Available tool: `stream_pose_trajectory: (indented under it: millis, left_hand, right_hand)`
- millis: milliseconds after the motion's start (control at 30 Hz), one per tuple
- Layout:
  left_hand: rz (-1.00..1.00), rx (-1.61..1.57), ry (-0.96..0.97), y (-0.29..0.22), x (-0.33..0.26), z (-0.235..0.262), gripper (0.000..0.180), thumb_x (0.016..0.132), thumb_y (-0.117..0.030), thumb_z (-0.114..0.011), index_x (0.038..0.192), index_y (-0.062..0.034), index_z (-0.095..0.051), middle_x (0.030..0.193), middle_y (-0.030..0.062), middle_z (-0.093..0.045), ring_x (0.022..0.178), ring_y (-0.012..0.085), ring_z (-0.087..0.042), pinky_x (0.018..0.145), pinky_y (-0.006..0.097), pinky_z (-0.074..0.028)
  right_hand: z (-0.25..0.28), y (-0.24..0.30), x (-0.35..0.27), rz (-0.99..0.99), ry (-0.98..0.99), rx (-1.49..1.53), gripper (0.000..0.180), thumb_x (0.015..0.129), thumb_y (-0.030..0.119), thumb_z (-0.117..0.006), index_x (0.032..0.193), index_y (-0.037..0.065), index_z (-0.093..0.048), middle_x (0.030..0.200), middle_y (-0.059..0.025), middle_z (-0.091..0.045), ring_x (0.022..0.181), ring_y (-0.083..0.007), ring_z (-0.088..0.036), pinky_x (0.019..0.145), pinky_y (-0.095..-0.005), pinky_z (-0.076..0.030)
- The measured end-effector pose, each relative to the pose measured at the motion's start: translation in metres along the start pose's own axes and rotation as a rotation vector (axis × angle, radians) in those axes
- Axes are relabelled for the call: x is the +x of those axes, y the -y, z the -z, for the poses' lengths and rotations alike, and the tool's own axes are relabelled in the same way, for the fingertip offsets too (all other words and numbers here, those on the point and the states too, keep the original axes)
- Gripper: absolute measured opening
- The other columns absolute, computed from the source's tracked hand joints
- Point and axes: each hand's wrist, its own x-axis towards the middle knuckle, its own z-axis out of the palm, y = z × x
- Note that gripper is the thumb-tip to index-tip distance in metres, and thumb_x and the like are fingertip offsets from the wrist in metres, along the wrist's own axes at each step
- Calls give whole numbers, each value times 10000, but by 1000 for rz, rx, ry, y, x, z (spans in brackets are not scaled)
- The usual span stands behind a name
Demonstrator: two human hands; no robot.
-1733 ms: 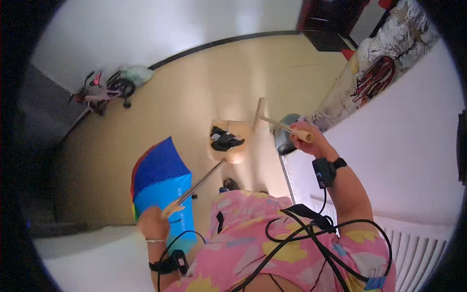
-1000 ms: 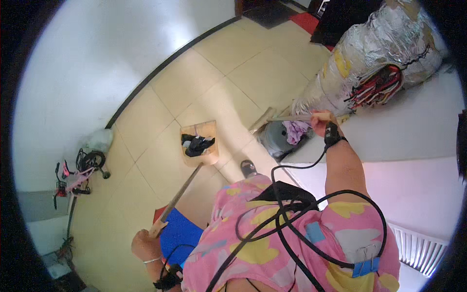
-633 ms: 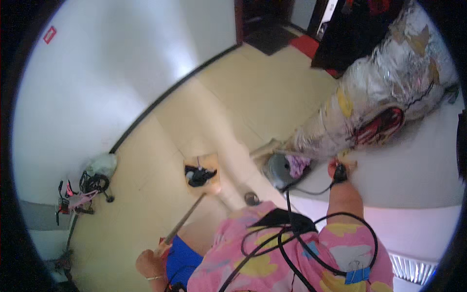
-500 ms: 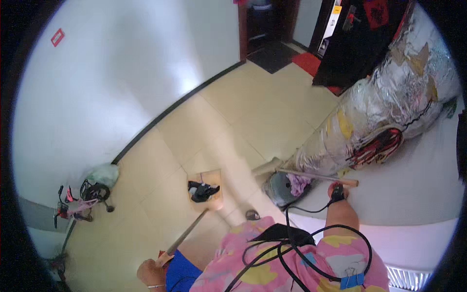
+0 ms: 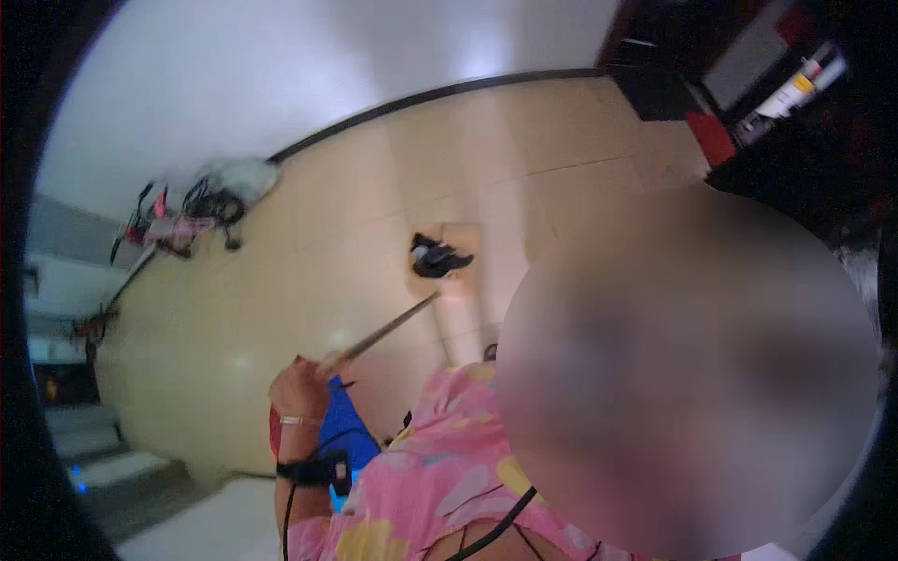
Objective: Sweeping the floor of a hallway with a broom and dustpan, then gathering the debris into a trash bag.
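My left hand is closed around the handle of a long-handled dustpan. The shallow, pale orange pan rests on the tiled floor. In the pan lies a crumpled black item with a light grey patch. Something blue, perhaps a bag or cloth, is beside my left wrist, with a bit of red at the wrist's outer side. A large blurred disc covers the right side of the view, hiding my right hand and whatever it touches.
A pink child's bicycle stands by the white wall at left, with a pale plastic bag behind it. Steps appear at lower left. A dark mat and red mat lie near doorways at upper right.
The view has swung right and down the corridor. My left hand and the dustpan sit higher in the picture. My right hand, the stick it held and the bin are now hidden by the blur.
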Motion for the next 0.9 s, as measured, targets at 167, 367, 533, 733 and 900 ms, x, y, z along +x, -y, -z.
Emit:
stream_pose_trajectory:
  millis: [167, 367, 533, 733, 900]
  left_hand:
    - [-25, 25, 10, -10, 8, -13, 284, 715, -373, -587, 628, -103, -591, 650, 111, -595, 627, 297, -588, 536, 393, -462]
    - [97, 47, 92, -21, 16, -12, 88, 673, -159, -549, 632, -86, -578, 661, 116, -588, 621, 307, -586, 536, 413, -474]
    - [119, 8, 120, -28, 32, -18, 89, 691, -154, -535, 689, -83, -589, 718, 117, -604, 687, 305, -598, 579, 415, -482]
    - [239, -36, 360, -23, 25, -4, 140, 720, -145, -515, 804, -102, -618, 813, 110, -623, 765, 292, -610, 635, 415, -488]
    - [281, -126, 401, -17, 6, -2, 167, 712, -124, -508, 832, -104, -621, 854, 115, -622, 810, 289, -606, 689, 406, -483]
  right_hand:
    - [-30, 3, -19, -87, 14, -168, 133, 661, 168, -527, 559, 87, -499, 576, -67, -554, 583, -239, -574, 572, -397, -482]
    - [-44, -18, -64, 41, -197, -282, 214, 725, 212, -520, 612, 84, -391, 530, -122, -466, 429, -258, -437, 423, -347, -403]
    - [-60, -25, -30, 39, -316, -454, 156, 751, 214, -503, 729, 79, -428, 553, -113, -482, 417, -216, -439, 398, -317, -405]
    - [-9, 1, -13, -14, 686, -890, 191, 722, 178, -492, 592, 95, -380, 507, -42, -415, 402, -177, -417, 360, -298, -363]
    - [14, 6, 7, -215, -51, -519, 367, 805, 354, -374, 695, 31, -509, 565, -121, -519, 404, -274, -457, 335, -416, -373]
